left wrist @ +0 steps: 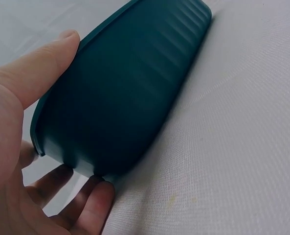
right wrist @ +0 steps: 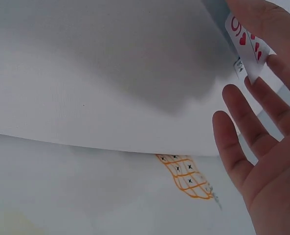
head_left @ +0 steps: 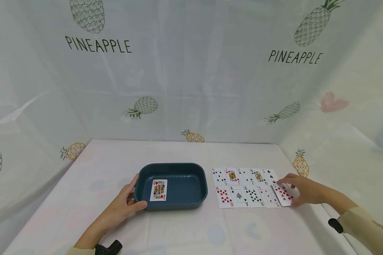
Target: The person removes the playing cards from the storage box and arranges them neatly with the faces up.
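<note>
Pineapple-printed sheeting (head_left: 191, 71) hangs behind and beside a bench (head_left: 178, 230) covered in pale cloth. Near the middle of the bench sits a dark teal tray (head_left: 196, 173), and a king of hearts (head_left: 158, 190) lies face up on its floor, toward the left side. The left hand (head_left: 127, 203) grips the tray's left end, thumb over the rim and fingers (left wrist: 93, 203) curled under the near corner. To the right of the tray, two rows of face-up playing cards (head_left: 242, 186) lie edge to edge on the cloth. At the right end of the near row is a nine of hearts (head_left: 283, 194), slightly askew. The right hand (head_left: 303, 191) pinches that card at its outer edge, thumb on top; in the right wrist view the remaining fingers (right wrist: 252, 142) are spread and straight beside it.
</note>
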{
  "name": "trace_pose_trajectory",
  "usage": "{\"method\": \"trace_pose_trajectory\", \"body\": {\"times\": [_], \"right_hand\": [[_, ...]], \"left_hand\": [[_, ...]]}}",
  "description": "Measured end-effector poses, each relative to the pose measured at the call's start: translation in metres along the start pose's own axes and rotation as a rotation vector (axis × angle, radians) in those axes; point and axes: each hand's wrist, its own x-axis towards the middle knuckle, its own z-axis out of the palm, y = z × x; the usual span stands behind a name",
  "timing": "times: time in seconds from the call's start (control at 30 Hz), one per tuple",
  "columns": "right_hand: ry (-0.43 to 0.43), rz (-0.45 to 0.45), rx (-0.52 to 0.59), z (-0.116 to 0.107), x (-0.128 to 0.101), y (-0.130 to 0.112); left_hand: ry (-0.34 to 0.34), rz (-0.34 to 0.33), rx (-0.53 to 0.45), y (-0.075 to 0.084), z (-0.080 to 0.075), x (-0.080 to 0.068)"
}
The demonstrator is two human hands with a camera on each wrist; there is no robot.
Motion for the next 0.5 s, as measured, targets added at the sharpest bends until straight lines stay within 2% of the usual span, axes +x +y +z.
{"method": "trace_pose_trajectory", "body": {"times": [0.2, 0.4, 0.5], "right_hand": [[-0.005, -0.006, -0.022, 0.0054, -0.0036, -0.0002], [-0.021, 0.041, -0.058, 0.0091, 0.0009, -0.0012], [-0.017, 0.024, -0.075, 0.0094, 0.0036, -0.0028]], "left_hand": [[-0.003, -0.006, -0.008, 0.0001, 0.0000, -0.0001], [-0.004, -0.009, -0.007, 0.0002, -0.0005, -0.0005], [-0.003, -0.009, -0.014, 0.0005, 0.0001, -0.0004]]}}
